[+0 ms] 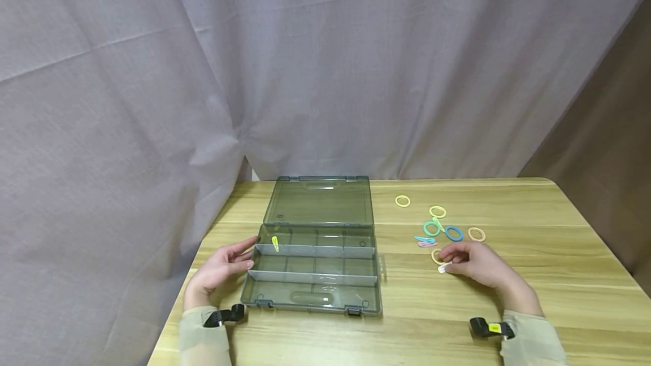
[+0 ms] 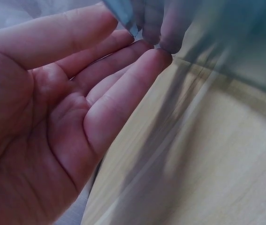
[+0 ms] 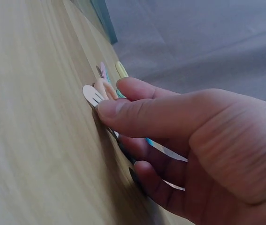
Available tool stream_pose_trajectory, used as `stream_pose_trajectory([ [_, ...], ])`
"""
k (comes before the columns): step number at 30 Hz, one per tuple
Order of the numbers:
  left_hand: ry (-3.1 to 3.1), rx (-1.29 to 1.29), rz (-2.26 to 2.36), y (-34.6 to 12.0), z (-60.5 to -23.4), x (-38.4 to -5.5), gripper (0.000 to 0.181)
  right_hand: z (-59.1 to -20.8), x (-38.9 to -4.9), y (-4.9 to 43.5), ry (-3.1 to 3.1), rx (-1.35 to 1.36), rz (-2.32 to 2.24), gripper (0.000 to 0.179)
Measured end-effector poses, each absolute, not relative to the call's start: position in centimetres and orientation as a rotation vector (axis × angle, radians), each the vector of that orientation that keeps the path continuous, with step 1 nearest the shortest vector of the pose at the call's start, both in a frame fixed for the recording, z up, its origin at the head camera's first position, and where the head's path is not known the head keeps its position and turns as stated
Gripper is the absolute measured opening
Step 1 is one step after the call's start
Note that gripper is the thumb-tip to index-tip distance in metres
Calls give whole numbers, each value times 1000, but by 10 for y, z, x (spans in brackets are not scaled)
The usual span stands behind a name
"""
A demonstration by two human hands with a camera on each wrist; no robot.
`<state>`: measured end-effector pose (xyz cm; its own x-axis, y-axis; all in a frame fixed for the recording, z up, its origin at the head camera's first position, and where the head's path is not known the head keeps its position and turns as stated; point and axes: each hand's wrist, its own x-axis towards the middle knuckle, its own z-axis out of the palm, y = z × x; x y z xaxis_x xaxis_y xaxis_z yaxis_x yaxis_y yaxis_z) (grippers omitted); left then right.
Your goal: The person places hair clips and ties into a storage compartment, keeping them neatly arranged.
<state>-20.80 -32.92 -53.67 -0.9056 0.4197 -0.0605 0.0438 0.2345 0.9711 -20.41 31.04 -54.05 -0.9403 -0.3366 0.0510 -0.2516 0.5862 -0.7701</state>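
My right hand [image 1: 480, 265] pinches a white snap hair clip [image 3: 91, 93] between thumb and fingers, low over the wooden table. A peach ring [image 1: 436, 257] lies right beside those fingers, partly covered by them. At the left, my left hand [image 1: 220, 271] touches the left side of a clear grey-green organizer box [image 1: 311, 307], its fingers mostly straight. The box lies with its lid [image 1: 320, 203] folded back. In its far row, at the left, sits a yellow hair clip [image 1: 275, 243]; two lengthwise dividers split the box into rows.
Behind the right hand lie a blue ring [image 1: 454, 234], a green ring [image 1: 431, 229], yellow rings [image 1: 437, 212] and another peach ring [image 1: 477, 234]. Blue [image 1: 425, 239] and pink [image 1: 428, 245] hair clips lie near them. A grey curtain [image 1: 356, 72] hangs behind the table.
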Motion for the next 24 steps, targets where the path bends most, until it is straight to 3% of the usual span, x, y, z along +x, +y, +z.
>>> stream_pose_trajectory([
  [24, 2218, 416, 1697, -327, -534, -207, 68, -541, -203, 311, 2723, -572, -1269, 22],
])
